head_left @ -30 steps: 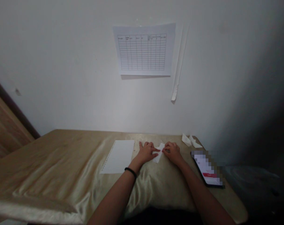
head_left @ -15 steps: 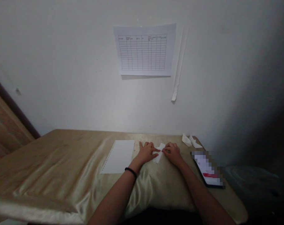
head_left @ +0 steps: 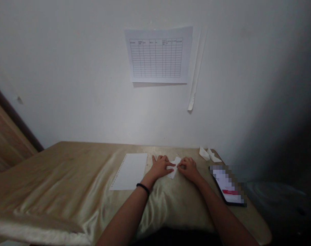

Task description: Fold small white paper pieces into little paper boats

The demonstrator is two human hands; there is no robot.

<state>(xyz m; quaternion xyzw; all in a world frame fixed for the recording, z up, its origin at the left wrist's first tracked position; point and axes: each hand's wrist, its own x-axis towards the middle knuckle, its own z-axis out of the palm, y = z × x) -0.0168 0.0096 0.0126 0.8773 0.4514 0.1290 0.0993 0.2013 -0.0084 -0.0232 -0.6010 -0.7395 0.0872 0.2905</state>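
A small folded piece of white paper (head_left: 173, 173) lies on the satin-covered table between my two hands. My left hand (head_left: 160, 166), with a black band on its wrist, rests flat beside it; the fingers are spread, and the index finger and thumb press on the paper. At the paper's right edge, my right hand (head_left: 188, 168) pinches it between thumb and fingertips. The fingers hide part of the folds. Left of my left hand lies a blank white sheet (head_left: 131, 171) with punched holes down one side.
Two folded paper boats (head_left: 209, 154) sit at the table's back right corner. A phone (head_left: 228, 186) with a lit, partly blurred screen lies right of my right arm. A printed table sheet (head_left: 157, 56) hangs on the wall behind, beside a peeling white strip (head_left: 195, 78).
Almost nothing differs. My right fingers have shifted very slightly at the paper's edge; my left hand stays in place on it.
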